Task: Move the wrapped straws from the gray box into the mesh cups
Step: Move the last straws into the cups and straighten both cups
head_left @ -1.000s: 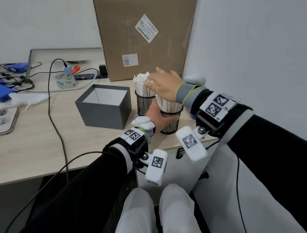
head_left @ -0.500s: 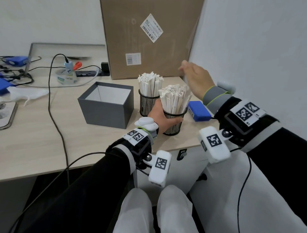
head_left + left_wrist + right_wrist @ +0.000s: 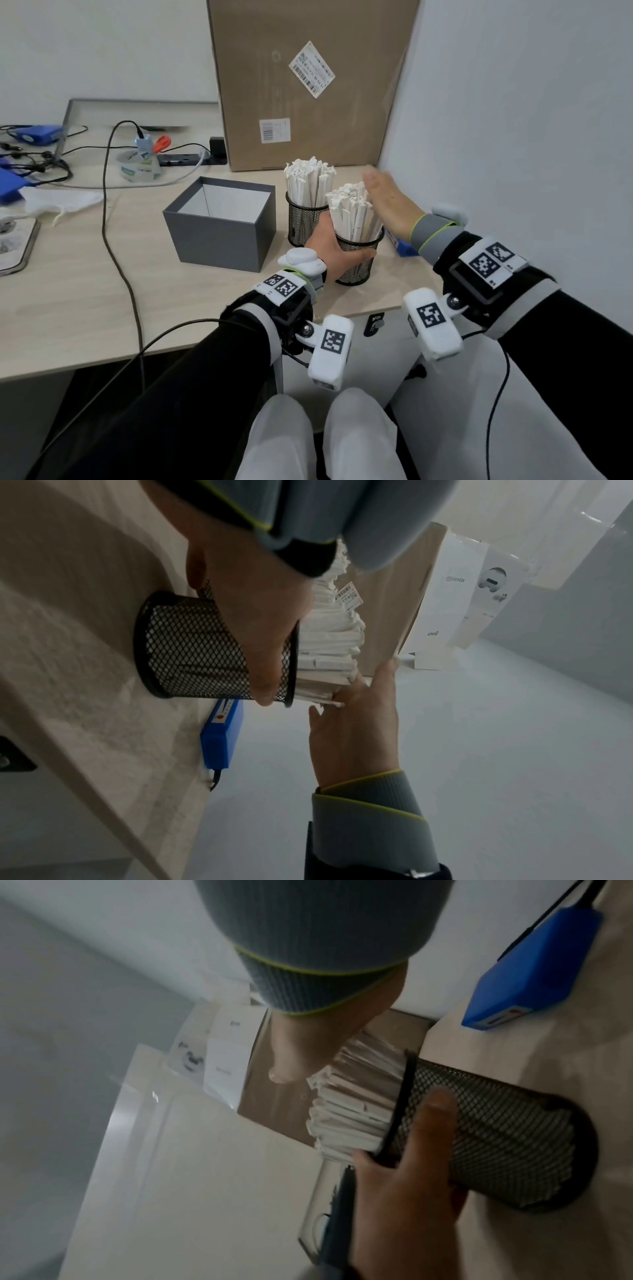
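Note:
Two black mesh cups stand right of the gray box [image 3: 219, 246], whose white inside shows no straws. The far cup [image 3: 303, 224] and the near cup [image 3: 359, 262] are both packed with white wrapped straws [image 3: 352, 212]. My left hand [image 3: 334, 243] grips the near cup around its rim, thumb in front. In the left wrist view that hand [image 3: 253, 631] wraps the near cup [image 3: 192, 647]. My right hand [image 3: 383, 197] is flat with straight fingers against the right side of the near cup's straws. The left wrist view shows my right hand [image 3: 356, 723] touching the straws [image 3: 329, 647].
A tall cardboard box [image 3: 301, 78] stands behind the cups, and a white wall [image 3: 513, 120] is close on the right. A blue device [image 3: 404, 248] lies right of the near cup. Tape roll [image 3: 138, 164], cables [image 3: 113, 222] and blue gear lie at the back left.
My right hand left the top of the far cup's straws, swung right toward the wall, then came back against the near cup's straws. My left hand kept its grip on the near cup.

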